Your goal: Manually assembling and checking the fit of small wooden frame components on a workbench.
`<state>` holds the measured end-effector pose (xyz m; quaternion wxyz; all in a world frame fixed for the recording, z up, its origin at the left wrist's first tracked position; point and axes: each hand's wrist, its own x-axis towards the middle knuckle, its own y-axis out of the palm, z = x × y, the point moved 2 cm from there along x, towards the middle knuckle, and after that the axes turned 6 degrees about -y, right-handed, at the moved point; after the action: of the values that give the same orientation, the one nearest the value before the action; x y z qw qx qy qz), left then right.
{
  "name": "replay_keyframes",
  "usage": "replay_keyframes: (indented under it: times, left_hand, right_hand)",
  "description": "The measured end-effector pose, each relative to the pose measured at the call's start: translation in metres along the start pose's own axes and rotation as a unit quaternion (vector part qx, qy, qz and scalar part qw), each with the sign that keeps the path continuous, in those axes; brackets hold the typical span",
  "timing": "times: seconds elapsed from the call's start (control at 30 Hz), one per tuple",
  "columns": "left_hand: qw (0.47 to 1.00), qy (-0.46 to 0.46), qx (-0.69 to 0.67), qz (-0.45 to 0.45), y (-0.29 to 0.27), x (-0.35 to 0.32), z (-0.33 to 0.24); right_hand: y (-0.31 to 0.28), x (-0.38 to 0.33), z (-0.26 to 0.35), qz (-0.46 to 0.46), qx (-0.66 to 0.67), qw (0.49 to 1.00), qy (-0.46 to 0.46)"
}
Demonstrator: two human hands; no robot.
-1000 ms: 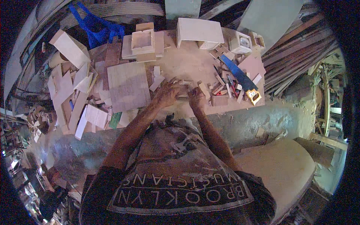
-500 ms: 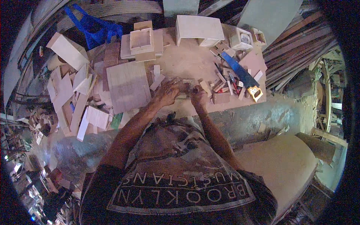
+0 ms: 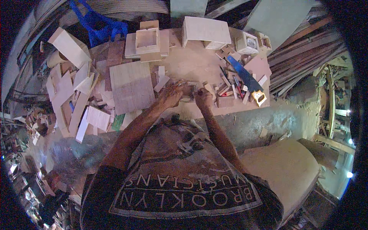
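Note:
A small, shallow wooden box, open at the top, sits low over the near middle of the bench in front of me. My left hand is closed on its left side, with the fingers reaching along the far edge. Curled in tightly, my right hand grips the box at its right edge; its palm is hidden, so anything else inside cannot be seen. Just left of the box lie two small pale wood offcuts. Short wood blocks lie close to my right hand.
A blue-bladed handsaw lies at the right among offcuts and tools. A desk-like wooden piece stands at the back, with a drawer-like tray left of it. A flat panel and piled boards occupy the left.
My view has shifted slightly, so the bench things sit a little differently in the picture. Both hands keep their hold on the small box with hardly any visible movement.

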<state>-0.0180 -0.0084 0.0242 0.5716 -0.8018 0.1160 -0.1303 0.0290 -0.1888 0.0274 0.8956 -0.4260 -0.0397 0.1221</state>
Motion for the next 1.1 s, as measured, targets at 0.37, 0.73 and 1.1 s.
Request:
replay_keyframes:
  times: [0.37,0.73,1.1]
  left_hand:
    - [0.999,-0.018,0.001,0.041,0.001,0.003,-0.004]
    - [0.997,-0.063,-0.039,-0.031,-0.051,-0.015,-0.017]
    - [0.861,-0.26,-0.418,-0.126,0.061,-0.051,0.018]
  right_hand:
    - [-0.024,-0.004,0.015,0.001,0.005,0.998,-0.069]
    - [-0.011,-0.026,0.041,0.063,0.038,0.956,-0.283]
    - [0.021,-0.034,0.088,0.004,0.088,0.965,-0.249]
